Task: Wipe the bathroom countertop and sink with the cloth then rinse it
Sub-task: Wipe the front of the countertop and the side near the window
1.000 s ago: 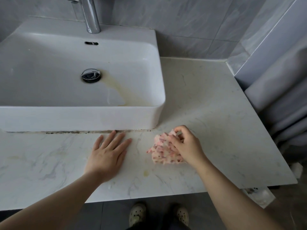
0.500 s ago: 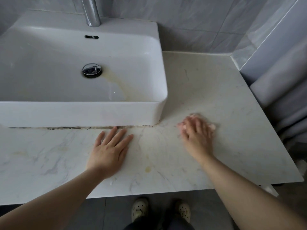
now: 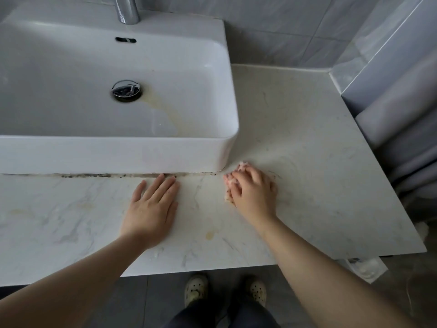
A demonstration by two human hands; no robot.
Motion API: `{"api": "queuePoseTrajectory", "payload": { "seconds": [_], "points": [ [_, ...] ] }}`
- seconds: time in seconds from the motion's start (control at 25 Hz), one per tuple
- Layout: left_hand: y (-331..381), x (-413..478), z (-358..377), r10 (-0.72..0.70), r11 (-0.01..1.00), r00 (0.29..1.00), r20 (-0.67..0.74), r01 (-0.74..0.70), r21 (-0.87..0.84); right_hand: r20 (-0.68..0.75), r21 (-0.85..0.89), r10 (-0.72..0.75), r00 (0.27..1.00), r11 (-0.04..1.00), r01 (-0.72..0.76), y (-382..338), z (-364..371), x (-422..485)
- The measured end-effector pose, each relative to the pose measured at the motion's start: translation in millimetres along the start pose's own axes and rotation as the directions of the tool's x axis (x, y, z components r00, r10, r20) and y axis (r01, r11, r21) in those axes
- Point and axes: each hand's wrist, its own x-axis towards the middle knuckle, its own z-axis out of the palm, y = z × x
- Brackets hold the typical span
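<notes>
Head view: pink speckled cloth (image 3: 227,182) bunched under right hand (image 3: 255,192) on countertop (image 3: 307,138).

Far wall (image 3: 283,27): large grey stone-look tiles, thin pale grout lines. Right side: angled tiled ledge (image 3: 383,29), lighter grey. Grey curtain (image 3: 409,143) just beside it, hanging in soft vertical folds. Floor (image 3: 132,301), near: dark grey tiles. Whitish plastic item (image 3: 369,268) on floor, near right, kind unclear. Light: soft, even, cool; shadows faint.
</notes>
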Motion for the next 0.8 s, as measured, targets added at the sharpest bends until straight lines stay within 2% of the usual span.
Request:
{"api": "queuePoseTrajectory", "payload": {
  "seconds": [0.04,0.08,0.12,0.16,0.2,0.24,0.28,0.32,0.4,0.44,0.48,0.52,0.6,0.64,0.68,0.72,0.8],
  "points": [
    [0.3,0.2,-0.1,0.000,1.000,1.000,0.002,0.000,-0.008,-0.007,-0.008,0.080,0.997,0.997,-0.080,-15.2,1.8,2.8],
    [0.4,0.5,0.1,-0.002,1.000,1.000,0.002,0.002,-0.014,0.004,-0.010,0.094,0.996,0.996,-0.094,-31.3,6.1,-3.1],
    [0.6,0.3,-0.1,-0.009,1.000,1.000,0.002,0.009,-0.017,0.058,0.006,0.030,0.998,1.000,-0.030,-46.5,8.0,-14.8],
    [1.2,-0.1,-0.8,-0.025,0.999,1.000,0.000,0.025,-0.022,0.110,0.024,-0.096,0.989,0.995,0.094,-53.0,11.7,-32.1],
    [1.6,-0.6,-1.7,-0.050,0.998,0.999,-0.003,0.049,-0.030,0.144,0.029,-0.225,0.964,0.974,0.223,-49.0,14.5,-48.9],
    [2.0,-0.9,-2.6,-0.081,0.996,0.997,-0.010,0.081,-0.037,0.184,0.003,-0.291,0.939,0.955,0.295,-39.1,12.3,-58.3],
    [2.8,-1.6,-3.3,-0.114,0.993,0.993,-0.020,0.114,-0.040,0.220,-0.039,-0.262,0.940,0.960,0.276,-26.3,9.4,-58.5],
    [3.8,-2.6,-3.2,-0.144,0.989,0.989,-0.027,0.143,-0.043,0.255,-0.089,-0.132,0.958,0.983,0.159,-14.5,8.3,-51.6],
    [5.0,-4.2,-1.8,-0.181,0.982,0.983,-0.028,0.179,-0.057,0.210,-0.134,0.139,0.968,0.985,-0.113,-6.4,11.2,-28.7],
    [5.3,-4.2,-0.6,-0.183,0.981,0.983,-0.028,0.181,-0.070,0.240,-0.128,0.193,0.951,0.978,-0.166,-18.3,12.5,-21.2],
    [5.2,-3.4,0.3,-0.176,0.981,0.984,-0.034,0.173,-0.083,0.260,-0.114,0.136,0.956,0.987,-0.109,-36.7,13.3,-24.2],
    [4.5,-3.2,1.4,-0.167,0.982,0.985,-0.044,0.162,-0.095,0.248,-0.074,-0.010,0.969,0.997,0.029,-54.5,14.9,-37.9],
    [2.6,-4.2,2.2,-0.152,0.983,0.986,-0.068,0.144,-0.115,0.294,0.004,-0.322,0.900,0.942,0.336,-70.4,15.5,-76.8],
    [1.9,-5.1,1.8,-0.146,0.984,0.986,-0.076,0.136,-0.117,0.301,0.015,-0.401,0.865,0.909,0.416,-59.0,11.2,-90.1],
    [1.9,-5.6,1.1,-0.140,0.985,0.987,-0.077,0.132,-0.110,0.308,-0.004,-0.395,0.865,0.909,0.417,-39.0,5.7,-88.5],
    [2.7,-5.5,0.7,-0.140,0.986,0.988,-0.073,0.132,-0.100,0.285,-0.043,-0.324,0.902,0.936,0.350,-16.9,4.9,-77.7],
    [4.4,-5.0,0.8,-0.146,0.986,0.987,-0.065,0.140,-0.088,0.216,-0.144,0.006,0.976,0.989,0.025,15.2,1.5,-41.7]
  ]
}}
